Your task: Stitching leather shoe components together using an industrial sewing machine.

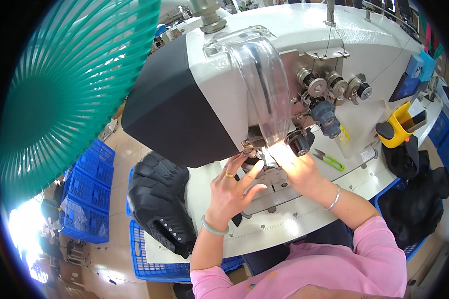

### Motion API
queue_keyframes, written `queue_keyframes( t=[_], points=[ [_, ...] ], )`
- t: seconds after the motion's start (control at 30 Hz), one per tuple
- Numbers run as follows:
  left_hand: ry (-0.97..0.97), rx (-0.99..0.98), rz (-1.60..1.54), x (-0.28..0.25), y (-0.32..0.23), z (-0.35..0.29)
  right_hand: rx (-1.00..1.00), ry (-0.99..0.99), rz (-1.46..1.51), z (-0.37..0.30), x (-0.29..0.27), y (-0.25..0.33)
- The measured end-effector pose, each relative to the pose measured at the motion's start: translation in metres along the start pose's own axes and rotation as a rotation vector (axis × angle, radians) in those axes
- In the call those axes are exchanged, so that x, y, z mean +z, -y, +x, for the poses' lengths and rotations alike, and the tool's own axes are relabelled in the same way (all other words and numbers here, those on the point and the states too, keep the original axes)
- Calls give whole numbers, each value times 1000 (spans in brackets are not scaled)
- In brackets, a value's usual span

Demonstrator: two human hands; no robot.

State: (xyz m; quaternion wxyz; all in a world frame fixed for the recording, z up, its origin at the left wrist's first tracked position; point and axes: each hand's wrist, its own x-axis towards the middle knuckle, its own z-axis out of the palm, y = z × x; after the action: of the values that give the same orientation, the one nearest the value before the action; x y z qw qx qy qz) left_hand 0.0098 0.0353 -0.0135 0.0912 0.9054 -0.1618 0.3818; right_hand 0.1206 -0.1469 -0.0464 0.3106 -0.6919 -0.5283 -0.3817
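Observation:
A white sewing machine (217, 74) with a black end cover fills the upper middle. Both my hands are at its needle area, under a bright lamp. My left hand (232, 188) is open beside the presser foot (264, 157), fingers apart, the fingertips reaching under the machine head. A small dark piece (237, 218) shows below it on the table. From the other side my right hand (298, 168) reaches in with its fingers pressed together by the needle. Glare washes out its fingertips, so what they hold cannot be made out. Green-handled thread snips (330, 160) lie to its right.
Stacked black shoe uppers (160, 199) lie on the table's left end. More black pieces (414, 197) fill a blue crate at right. A yellow holder (396, 127) stands on the right side. A green fan (60, 99) looms upper left; blue crates (87, 192) stand on the floor.

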Motion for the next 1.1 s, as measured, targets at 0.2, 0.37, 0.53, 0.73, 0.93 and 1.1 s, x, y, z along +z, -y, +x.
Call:
queue_keyframes(
  t=[0.2,0.37,0.53,0.73,0.93,1.1],
  points=[
    [2,1,44,2,1,0,49,-38,80,6,7,-7],
    [-34,-9,49,3,1,1,37,-30,57,9,8,-17],
    [-110,-36,-104,9,12,1,4,-13,67,12,9,-23],
    [-312,-591,-455,35,44,2,-85,-32,-16,17,0,-22],
    [-447,-717,-1346,100,110,6,189,-22,-257,30,9,-39],
    [-690,-668,-1417,121,109,2,190,24,-355,23,12,-44]
  ],
)
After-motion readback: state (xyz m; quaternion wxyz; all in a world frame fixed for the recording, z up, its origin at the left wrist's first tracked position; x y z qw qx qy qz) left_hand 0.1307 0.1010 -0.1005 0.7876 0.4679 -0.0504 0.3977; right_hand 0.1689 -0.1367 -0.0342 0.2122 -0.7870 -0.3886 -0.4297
